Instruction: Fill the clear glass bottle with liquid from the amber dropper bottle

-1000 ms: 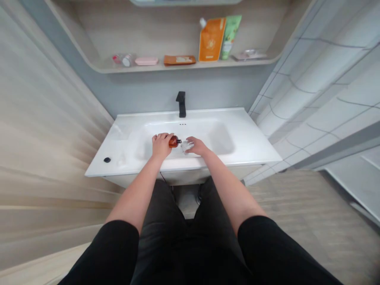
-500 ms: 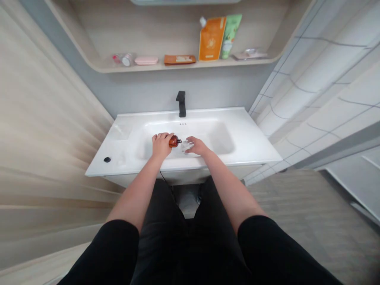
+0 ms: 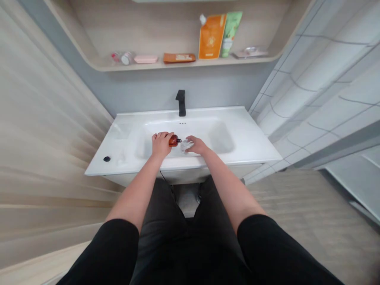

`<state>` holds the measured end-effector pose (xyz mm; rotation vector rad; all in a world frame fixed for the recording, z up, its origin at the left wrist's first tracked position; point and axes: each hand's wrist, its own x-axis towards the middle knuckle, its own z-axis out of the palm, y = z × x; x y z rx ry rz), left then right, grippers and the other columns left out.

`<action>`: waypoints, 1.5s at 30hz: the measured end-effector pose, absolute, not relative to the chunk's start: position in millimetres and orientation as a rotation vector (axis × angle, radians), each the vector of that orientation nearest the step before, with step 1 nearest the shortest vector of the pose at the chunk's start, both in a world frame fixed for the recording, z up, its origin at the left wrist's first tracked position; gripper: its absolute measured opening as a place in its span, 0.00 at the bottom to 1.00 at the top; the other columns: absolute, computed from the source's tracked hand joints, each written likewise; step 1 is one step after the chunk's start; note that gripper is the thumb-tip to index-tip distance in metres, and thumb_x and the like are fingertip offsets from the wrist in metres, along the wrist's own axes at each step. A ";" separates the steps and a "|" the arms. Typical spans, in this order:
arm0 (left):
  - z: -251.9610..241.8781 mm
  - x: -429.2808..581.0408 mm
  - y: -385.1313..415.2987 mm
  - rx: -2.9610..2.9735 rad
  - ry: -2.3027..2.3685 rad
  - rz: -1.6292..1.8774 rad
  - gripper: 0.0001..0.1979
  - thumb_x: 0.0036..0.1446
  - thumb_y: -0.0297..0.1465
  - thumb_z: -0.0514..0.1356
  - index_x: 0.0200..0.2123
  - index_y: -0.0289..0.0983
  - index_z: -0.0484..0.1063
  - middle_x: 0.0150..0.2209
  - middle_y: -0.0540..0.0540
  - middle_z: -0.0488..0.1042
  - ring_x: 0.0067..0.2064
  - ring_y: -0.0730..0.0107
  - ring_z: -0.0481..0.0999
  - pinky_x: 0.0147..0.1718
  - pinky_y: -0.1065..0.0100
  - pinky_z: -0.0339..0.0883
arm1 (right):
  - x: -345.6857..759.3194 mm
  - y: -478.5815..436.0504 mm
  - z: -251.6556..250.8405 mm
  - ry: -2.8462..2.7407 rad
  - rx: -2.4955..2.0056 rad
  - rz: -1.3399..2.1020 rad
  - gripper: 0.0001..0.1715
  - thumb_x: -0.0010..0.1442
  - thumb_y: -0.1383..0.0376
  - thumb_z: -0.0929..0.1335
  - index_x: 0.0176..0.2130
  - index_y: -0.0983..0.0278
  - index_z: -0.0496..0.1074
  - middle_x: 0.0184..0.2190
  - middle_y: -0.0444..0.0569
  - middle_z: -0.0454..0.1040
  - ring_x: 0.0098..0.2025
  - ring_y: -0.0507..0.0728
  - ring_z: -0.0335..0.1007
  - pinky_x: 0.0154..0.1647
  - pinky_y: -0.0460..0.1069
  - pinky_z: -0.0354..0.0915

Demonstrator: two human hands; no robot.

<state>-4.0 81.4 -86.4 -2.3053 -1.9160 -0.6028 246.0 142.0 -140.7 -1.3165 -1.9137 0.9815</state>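
basin (image 3: 222,138) extends either side of bottle (image 3: 173,140) and cup (image 3: 186,145)

Along the top, on a shelf (image 3: 178,67), an orange pouch (image 3: 211,39), a green tube (image 3: 230,33), a pink box (image 3: 145,59); upper centre, a black tap (image 3: 181,105); far left, a curtain (image 3: 44,118).

Tap (image 3: 181,105): black. Sink (image 3: 221,136), below tap: white. Bottle (image 3: 173,141), below tap: reddish amber, dark neck (image 3: 179,140). Cup (image 3: 185,146), also below: clear, colourless. Disc (image 3: 107,159), lower left of tap: black. Wall (image 3: 142,91) behind tap: grey-blue. Above tap: packet (image 3: 179,58) burnt orange, pale patch. Above right: pouch (image 3: 211,37) orange, spout (image 3: 202,19) white; tube (image 3: 230,33) green and white. Above left: box (image 3: 145,59) pink. Right of tap: tiles (image 3: 299,128) white, dark lines.
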 end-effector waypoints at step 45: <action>-84.1 -2.8 79.1 -2.315 -1.908 -0.567 0.33 0.64 0.27 0.60 0.71 0.46 0.75 0.66 0.36 0.78 0.68 0.40 0.71 0.71 0.40 0.53 | 244.9 136.6 -128.6 -1.928 -1.361 0.974 0.47 0.41 0.67 0.87 0.60 0.59 0.79 0.54 0.50 0.85 0.55 0.65 0.84 0.65 0.60 0.75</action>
